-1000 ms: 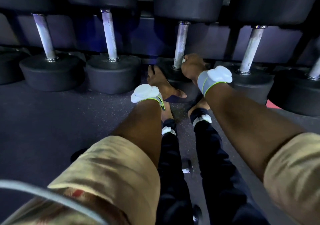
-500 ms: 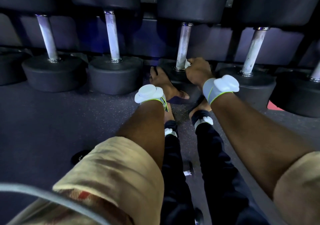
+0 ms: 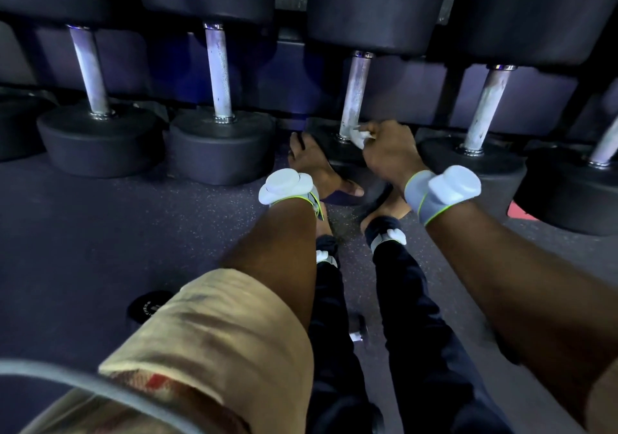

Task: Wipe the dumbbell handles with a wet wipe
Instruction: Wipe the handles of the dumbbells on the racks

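A row of large black dumbbells stands with steel handles pointing up and away. My right hand (image 3: 389,152) pinches a crumpled white wet wipe (image 3: 359,136) against the bottom of the third handle (image 3: 354,94), just beside the collar. My left hand (image 3: 312,166) lies flat with straight fingers on the near black head (image 3: 329,147) of that same dumbbell. Both wrists carry grey bands with white sensors.
Other handles stand to the left (image 3: 88,69), (image 3: 219,72) and right (image 3: 485,109). My legs in dark trousers (image 3: 411,300) stretch toward the rack on the speckled dark floor (image 3: 100,233). A small dumbbell (image 3: 357,330) lies between my legs, and a black disc (image 3: 148,306) lies by my left sleeve.
My right hand has drawn slightly back from the base of the handle, so more of the white wipe shows. My left hand has stayed on the dumbbell head.
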The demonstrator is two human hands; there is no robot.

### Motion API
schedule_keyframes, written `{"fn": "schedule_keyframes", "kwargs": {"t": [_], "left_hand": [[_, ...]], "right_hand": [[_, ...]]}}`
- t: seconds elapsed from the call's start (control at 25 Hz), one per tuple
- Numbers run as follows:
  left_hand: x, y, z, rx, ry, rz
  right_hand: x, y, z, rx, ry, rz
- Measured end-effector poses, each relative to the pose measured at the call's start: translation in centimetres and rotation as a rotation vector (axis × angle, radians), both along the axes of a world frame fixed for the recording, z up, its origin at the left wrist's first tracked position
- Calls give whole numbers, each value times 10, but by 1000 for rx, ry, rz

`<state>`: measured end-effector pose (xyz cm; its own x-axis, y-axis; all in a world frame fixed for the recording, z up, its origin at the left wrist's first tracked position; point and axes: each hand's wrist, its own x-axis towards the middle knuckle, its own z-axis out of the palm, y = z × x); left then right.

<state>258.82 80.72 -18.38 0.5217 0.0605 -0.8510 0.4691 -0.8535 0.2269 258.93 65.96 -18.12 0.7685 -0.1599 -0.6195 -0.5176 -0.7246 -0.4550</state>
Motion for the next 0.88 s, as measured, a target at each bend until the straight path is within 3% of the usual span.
{"fn": "schedule_keyframes", "kwargs": {"t": [0.12, 0.2, 0.32, 0.4, 0.56, 0.72, 0.88], "left_hand": [[0, 0, 0, 5, 3, 24], [0, -1, 0, -1, -6, 10], [0, -2, 2, -9, -32, -2], [1, 0, 1, -16, -22, 7], [0, 1, -1, -20, -2, 12], [0, 2, -2, -29, 6, 15], [-2, 3, -5, -33, 7, 16]], "right_hand": [[15, 7, 7, 2, -290, 149], [30, 14, 8, -5, -371, 330], [44, 14, 4, -173, -182, 893], [44, 10, 6, -285, -93, 1078], [35, 13, 16, -387, -86, 1105], [55, 32, 11, -351, 37, 1060], [47, 34, 20, -398, -33, 1093]]}}
